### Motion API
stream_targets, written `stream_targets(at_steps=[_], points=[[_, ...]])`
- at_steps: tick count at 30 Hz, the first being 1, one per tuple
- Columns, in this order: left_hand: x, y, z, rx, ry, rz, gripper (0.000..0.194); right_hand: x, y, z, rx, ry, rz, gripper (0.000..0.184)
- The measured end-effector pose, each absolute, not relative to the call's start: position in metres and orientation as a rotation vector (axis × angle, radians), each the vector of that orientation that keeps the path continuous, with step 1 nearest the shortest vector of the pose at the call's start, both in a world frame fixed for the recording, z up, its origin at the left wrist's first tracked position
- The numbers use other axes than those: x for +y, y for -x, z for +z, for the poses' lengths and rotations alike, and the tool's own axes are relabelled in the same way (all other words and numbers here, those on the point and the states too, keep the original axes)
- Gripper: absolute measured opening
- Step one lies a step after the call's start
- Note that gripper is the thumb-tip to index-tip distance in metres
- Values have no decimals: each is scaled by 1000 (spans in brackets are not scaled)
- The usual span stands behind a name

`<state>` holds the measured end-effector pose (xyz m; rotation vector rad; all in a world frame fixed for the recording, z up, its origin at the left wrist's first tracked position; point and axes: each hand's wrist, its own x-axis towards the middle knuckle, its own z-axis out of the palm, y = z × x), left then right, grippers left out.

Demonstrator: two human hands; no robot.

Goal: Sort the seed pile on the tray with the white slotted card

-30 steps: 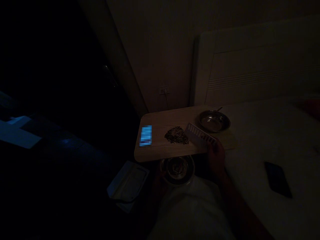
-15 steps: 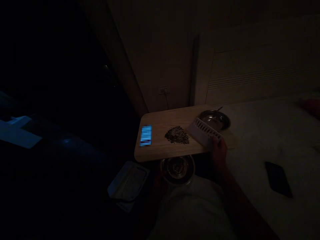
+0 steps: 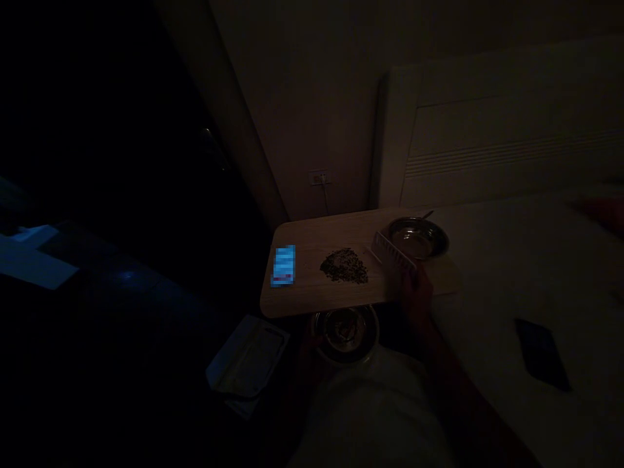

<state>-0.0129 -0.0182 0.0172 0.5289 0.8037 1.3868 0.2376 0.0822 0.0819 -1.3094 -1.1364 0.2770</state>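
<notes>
In dim light, my right hand [image 3: 416, 291] is closed on the near end of a pale slotted plastic piece [image 3: 390, 255], tilted over the wooden board [image 3: 312, 300]. Left of it lies a spread pile of small dark grains [image 3: 344, 266], too dark to name. Below the board's near edge, my left hand [image 3: 312, 346] grips the side of a round metal bowl [image 3: 370, 341] at my lap; something dark lies inside. Beyond the slotted piece stands a shiny metal basin [image 3: 439, 242] with a thin handle sticking out over its rim.
A lit phone screen, blurred out [image 3: 283, 265], is at the board's left end. A dark flat device [image 3: 542, 354] lies on the bed [image 3: 492, 273] to my right. Lower left is a pale box-like thing [image 3: 248, 361]. A wall socket [image 3: 319, 177] with a cord is behind.
My right hand has shifted slightly left and tipped the slotted piece, so its slots look narrower. The grain pile and my left hand with the bowl look much the same.
</notes>
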Motion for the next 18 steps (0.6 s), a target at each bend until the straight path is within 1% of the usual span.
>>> stream_targets(at_steps=[3,10,18], points=[[-19,14,15,846,-507,1394,55,81,-236,81,-1192,1305,297,40],[-17,14,10,762,-480,1406,60,94,-243,65,-1294,1393,371,46],[-17,14,8,755,-465,1381,60,109,-256,52,-1293,1438,402,44]])
